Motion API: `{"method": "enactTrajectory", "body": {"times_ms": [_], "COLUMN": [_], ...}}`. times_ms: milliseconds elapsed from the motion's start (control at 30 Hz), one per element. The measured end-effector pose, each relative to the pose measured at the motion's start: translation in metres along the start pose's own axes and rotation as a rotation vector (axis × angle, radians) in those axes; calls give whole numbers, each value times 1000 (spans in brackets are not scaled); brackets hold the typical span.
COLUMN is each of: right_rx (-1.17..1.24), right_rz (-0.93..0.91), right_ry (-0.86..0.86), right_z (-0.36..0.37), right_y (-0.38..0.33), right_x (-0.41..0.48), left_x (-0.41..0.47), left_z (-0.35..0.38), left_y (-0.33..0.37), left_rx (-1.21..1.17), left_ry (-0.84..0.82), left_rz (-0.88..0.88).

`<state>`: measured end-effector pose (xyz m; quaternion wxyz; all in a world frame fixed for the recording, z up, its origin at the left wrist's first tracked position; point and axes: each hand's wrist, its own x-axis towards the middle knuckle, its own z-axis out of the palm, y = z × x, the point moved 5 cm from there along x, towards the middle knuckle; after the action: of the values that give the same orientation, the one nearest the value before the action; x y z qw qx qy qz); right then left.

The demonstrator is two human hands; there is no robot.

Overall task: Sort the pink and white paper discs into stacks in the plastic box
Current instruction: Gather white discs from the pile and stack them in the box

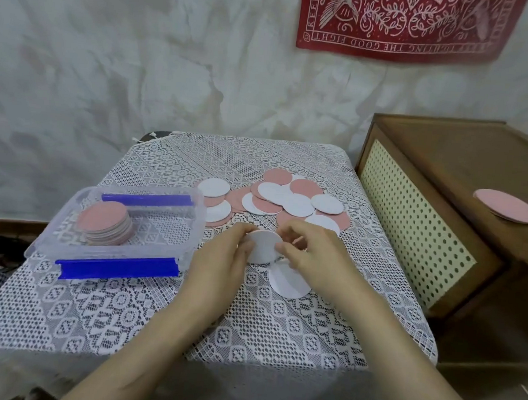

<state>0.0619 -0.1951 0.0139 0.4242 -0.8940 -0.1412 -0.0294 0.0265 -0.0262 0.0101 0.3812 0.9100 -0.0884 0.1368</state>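
The 2 hands meet over the lace-covered table (149, 333), close together. The left hand (219, 259) and the right hand (312, 255) each pinch an opposite edge of 1 white disc (263, 247), which is held just above the cloth. Just beneath the right hand, 1 second white disc (290, 285) lies flat on the lace.

To the left stands 1 clear plastic box (199, 216), lid off, with 2 blue latches, a near one (116, 270) and a far one (148, 198). Inside it sits 1 stack (106, 222) with a pink disc on top; the number of discs in it cannot be told.

Beyond the hands lies a loose pile (288, 198) of overlapping discs, with at least 7 white and at least 6 pink showing. On the wooden cabinet (436, 144) at right rests 1 pink disc (506, 206). A red cloth (399, 20) hangs on the wall.
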Motion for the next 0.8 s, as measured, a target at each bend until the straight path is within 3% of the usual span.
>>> {"method": "enactTrajectory", "body": {"times_ms": [100,467,667,800], "right_rx": [-145,-204,-133,40], "right_rz": [-27,-81,-63,68], "right_ry": [-21,43,46,-33], "right_z": [3,6,6,12], "right_y": [-2,-10,-9,-3], "right_x": [-2,-4,-6,-6], "left_x": [1,0,-1,-6], "left_z": [6,9,8,4], "left_y": [-3,-8,-10,-12], "left_rx": [8,38,22,43], "left_ry": [-15,17,33,-4], "left_rz": [-23,-60,-77,-110]}}
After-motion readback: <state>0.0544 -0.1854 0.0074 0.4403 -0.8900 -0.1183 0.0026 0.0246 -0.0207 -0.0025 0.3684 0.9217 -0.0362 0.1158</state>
